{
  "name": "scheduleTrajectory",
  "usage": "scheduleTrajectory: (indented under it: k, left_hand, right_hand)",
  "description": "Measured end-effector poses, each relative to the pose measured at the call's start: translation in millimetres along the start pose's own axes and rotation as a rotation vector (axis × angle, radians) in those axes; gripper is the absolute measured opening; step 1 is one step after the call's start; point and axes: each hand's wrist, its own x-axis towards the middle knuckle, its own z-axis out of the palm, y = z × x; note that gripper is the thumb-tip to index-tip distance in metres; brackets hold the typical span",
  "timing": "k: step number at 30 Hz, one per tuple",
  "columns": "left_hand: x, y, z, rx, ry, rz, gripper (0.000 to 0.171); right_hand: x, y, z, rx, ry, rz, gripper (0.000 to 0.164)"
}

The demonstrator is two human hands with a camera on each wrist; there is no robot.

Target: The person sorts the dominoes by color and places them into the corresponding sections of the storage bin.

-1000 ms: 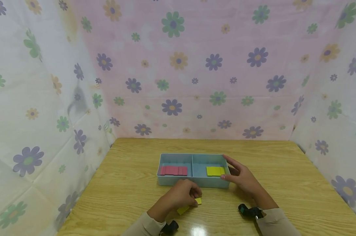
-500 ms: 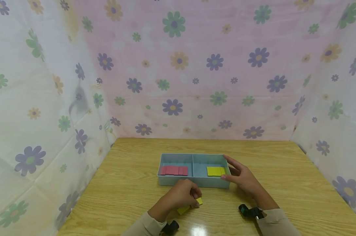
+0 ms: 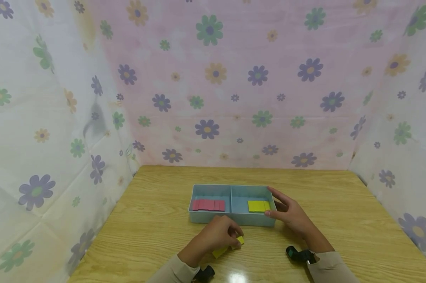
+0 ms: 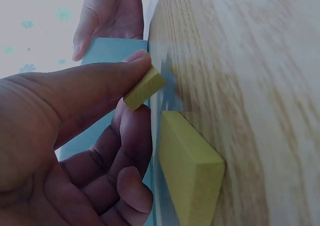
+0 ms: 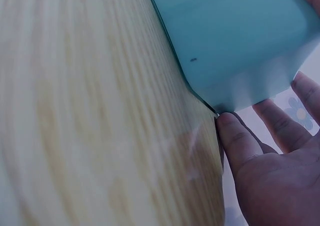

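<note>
My left hand (image 3: pixel 218 232) pinches a small yellow block (image 4: pixel 145 89) between thumb and fingers, in front of the box. Below it on the table lies another yellow block (image 4: pixel 192 171), partly covered by the hand in the head view. The light blue two-compartment box (image 3: pixel 213 218) stands just beyond. Its right end is held by my right hand (image 3: pixel 292 214), thumb at the near corner and index finger at the far one. Several pink pieces (image 3: pixel 207 205) form a row in the left compartment. Yellow pieces (image 3: pixel 258 206) sit side by side in the right compartment.
A wood-grain table (image 3: pixel 156 196) carries everything. Pink and white flowered cloth (image 3: pixel 234 129) hangs behind it and along both sides. Black wrist-worn devices show at each cuff, one being the right device (image 3: pixel 299 254).
The pinched yellow block has shifted slightly right and tilted in my left hand's fingertips. My right hand and the box stay put.
</note>
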Motion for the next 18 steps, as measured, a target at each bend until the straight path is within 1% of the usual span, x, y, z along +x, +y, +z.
scheduleTrajectory:
  k: [5,9,13,16,18]
  left_hand:
    - [2.1,1.6,-0.7,-0.038,0.015,0.004,0.017]
    - [3.6,3.3,-1.0,-0.08,0.03,0.007,0.02]
    - [4.1,6.1,-2.2,-0.087,0.054,0.025,0.022]
    - [4.3,8.7,-3.9,-0.074,0.075,0.038,0.021]
    - [4.0,11.3,-5.5,-0.083,0.085,0.039,0.02]
  right_hand:
    - [1.2,1.7,-1.3,0.002,0.002,-0.002,0.084]
    - [1.0,3.9,-2.8,-0.006,-0.002,-0.012,0.083]
    - [0.7,5.1,-3.0,-0.004,-0.003,-0.013,0.084]
    - [0.8,5.2,-2.5,-0.001,-0.001,-0.01,0.084]
    - [1.0,5.2,-2.1,0.001,0.0,-0.009,0.084]
